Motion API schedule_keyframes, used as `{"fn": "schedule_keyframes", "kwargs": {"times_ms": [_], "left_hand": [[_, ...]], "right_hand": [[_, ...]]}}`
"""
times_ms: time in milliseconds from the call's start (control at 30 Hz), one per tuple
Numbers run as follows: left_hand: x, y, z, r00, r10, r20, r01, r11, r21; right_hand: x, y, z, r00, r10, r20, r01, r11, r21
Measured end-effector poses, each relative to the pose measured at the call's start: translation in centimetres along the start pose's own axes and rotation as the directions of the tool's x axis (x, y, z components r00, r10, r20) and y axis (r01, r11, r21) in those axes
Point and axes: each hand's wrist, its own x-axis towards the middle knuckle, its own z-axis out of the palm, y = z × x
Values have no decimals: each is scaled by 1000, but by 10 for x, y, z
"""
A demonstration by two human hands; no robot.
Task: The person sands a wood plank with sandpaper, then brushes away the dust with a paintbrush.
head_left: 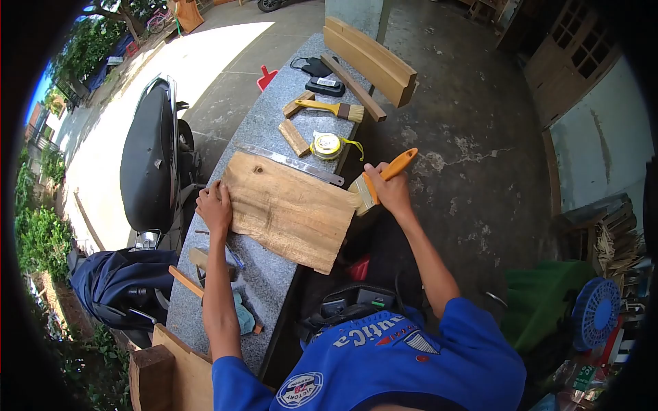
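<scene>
A wooden board (288, 209) lies on the grey stone bench (257, 127), its right end reaching over the bench's edge. My left hand (214, 205) rests on the board's left edge, fingers spread. My right hand (389, 188) is closed round a wide brush (399, 164) with an orange handle; its bristles are at the board's right edge. Just beyond the board lies a metal ruler (291, 162). Behind it are a yellow tape measure (326, 146), small wood blocks (293, 137) and a second brush (329, 107) with a yellow handle.
Long wooden beams (370, 58) and a thin strip (353, 88) lie at the bench's far end, near a black case (325, 85). A hammer-like tool (185, 281) and a teal cloth (242, 315) lie near my left forearm. A motorbike (147, 154) stands left.
</scene>
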Motion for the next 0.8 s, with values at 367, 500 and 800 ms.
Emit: {"fn": "schedule_keyframes", "kwargs": {"times_ms": [367,500,800], "left_hand": [[1,-1,1,1000,-26,15,26,999,20],[0,-2,0,1000,-13,10,12,1000,13],[-1,2,0,1000,-20,6,19,999,32]], "right_hand": [[-117,-49,30,733,-117,670,-29,979,202],[-54,-34,12,957,19,290,-57,991,121],[-54,-52,5,790,-228,570,212,973,95]]}}
